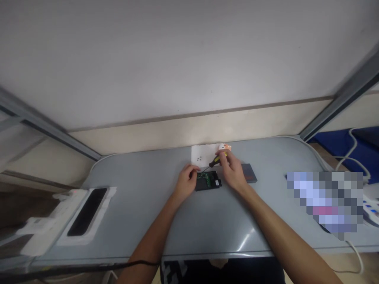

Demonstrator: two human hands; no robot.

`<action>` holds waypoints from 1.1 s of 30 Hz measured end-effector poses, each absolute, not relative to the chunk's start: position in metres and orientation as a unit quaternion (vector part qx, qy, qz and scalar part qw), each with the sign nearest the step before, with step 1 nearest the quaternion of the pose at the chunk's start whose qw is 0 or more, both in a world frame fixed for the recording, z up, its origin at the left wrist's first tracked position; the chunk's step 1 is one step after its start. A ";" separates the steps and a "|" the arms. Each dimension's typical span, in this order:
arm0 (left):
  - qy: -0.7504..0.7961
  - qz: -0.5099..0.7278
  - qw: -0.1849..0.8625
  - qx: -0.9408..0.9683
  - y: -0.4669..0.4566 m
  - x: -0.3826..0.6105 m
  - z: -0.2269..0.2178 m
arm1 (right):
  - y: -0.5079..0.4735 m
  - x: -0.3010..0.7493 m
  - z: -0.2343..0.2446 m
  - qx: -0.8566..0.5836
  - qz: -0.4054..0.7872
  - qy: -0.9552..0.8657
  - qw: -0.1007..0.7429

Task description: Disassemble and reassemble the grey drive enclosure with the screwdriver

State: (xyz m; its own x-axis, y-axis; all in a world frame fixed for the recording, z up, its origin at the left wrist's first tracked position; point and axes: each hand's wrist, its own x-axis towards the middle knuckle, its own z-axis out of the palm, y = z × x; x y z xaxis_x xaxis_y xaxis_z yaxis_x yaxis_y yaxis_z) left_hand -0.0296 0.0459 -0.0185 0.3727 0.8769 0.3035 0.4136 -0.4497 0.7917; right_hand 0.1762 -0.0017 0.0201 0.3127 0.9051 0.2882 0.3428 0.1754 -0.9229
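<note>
A black open casing with a green circuit board lies on the grey table in front of me. My left hand is closed at its left edge, with thumb and fingertips by the upper left corner. In my right hand is a screwdriver with a yellow and black handle, tilted so its thin shaft points down-left to the board's upper edge. The tip is too small to make out near my left fingertips. Behind the casing, a white sheet of paper carries several small dark screws.
An orange and white figurine sits on the paper's right side. A dark grey flat box lies right of my right hand. Far left are a black phone on white paper and a white power strip. A blurred-out object lies right.
</note>
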 end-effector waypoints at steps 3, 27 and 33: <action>0.414 0.364 0.306 0.776 0.045 -0.029 -0.018 | -0.004 0.174 0.024 -0.582 0.248 -0.542 0.553; 0.410 0.366 0.324 0.770 0.046 -0.025 -0.023 | 0.027 0.111 0.038 -0.426 0.382 -0.510 0.642; 0.401 0.369 0.324 0.773 0.044 -0.025 -0.020 | 0.019 0.112 0.044 -0.425 0.377 -0.494 0.658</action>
State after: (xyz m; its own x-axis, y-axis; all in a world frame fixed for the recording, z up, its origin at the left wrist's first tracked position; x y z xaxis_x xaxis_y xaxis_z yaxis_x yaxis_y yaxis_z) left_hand -0.0252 0.0444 -0.0199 0.4055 0.8599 0.3101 0.3812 -0.4674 0.7976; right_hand 0.1118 0.0190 0.0440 0.2283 0.9162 0.3294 -0.0765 0.3541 -0.9321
